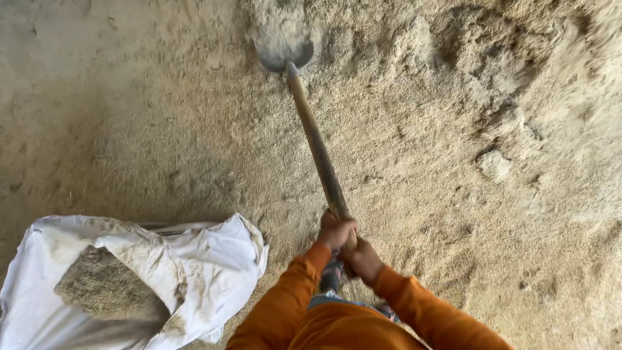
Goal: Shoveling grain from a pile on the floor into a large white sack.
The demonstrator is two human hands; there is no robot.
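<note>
Wooden and long, the shovel handle (319, 148) runs from the top of the view down to the person's body, and its metal shovel blade (284, 45) lies buried in a heap of sandy, husk-like loose material (492, 97), already carrying a mound of it. Both hands are clamped on the handle's near end: the left hand (335, 231) wraps it slightly higher, the right hand (363, 258) just below and touching it, orange sleeves (414, 311) behind them. With both grips bunched so close together, the loaded blade looks hard to steady; sliding one hand further up the shaft would likely give better leverage and spill less. To the person's left, near the feet, an open white sack (214, 259) lies on the floor (78, 116), partly filled with the same grainy stuff, its mouth sagging rather than held wide. A level blade would suit that slack opening.
</note>
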